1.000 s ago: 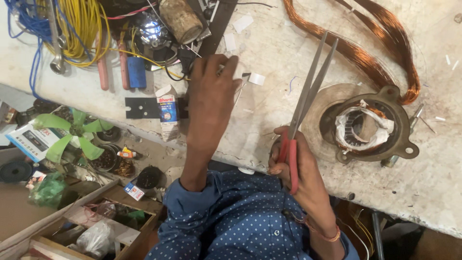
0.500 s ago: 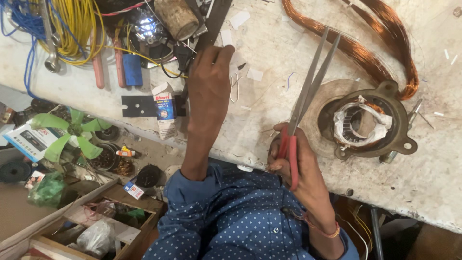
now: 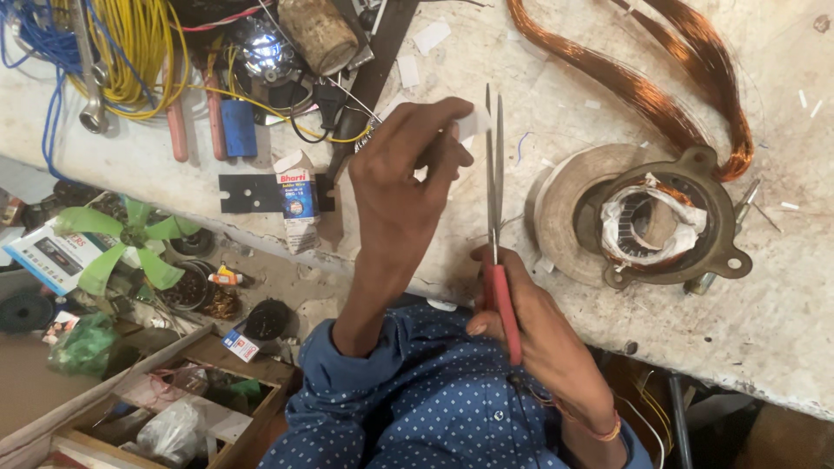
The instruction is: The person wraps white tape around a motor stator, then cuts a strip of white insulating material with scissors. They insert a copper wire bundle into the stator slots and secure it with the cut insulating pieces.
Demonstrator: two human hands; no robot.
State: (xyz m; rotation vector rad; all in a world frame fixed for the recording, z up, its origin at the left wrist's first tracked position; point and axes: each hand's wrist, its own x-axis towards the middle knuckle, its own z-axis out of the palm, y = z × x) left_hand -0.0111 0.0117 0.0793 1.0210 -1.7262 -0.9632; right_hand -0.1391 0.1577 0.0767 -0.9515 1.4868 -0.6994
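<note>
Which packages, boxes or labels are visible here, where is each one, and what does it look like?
Small carton: at the bench's front edge, left of the left hand; upright, torn open on top, white with blue and red print.
Flat box: lower left, partly under the green fan blades; white and blue.
Small packet: below the bench, by the wooden tray; white, red and blue.

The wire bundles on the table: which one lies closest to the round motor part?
The copper wire bundle, which curves down to touch the motor part at its upper right rim. The yellow wires and blue wires lie far off at the table's left end.
</note>
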